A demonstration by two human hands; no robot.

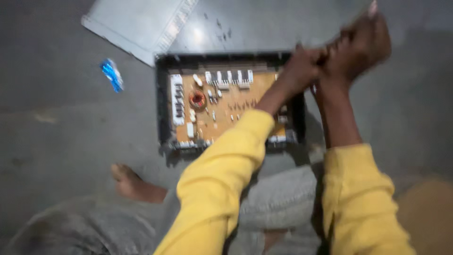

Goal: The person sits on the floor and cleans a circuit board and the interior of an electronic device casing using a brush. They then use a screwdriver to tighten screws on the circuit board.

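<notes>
Fingers of both hands (337,56), blurred, grip unclear, meet above a circuit board (222,106) on grey concrete floor (56,118).

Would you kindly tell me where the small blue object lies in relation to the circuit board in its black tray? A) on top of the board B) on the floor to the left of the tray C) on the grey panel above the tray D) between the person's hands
B: the small blue object lies on the grey floor, apart from and left of the black tray that holds the circuit board.
</notes>
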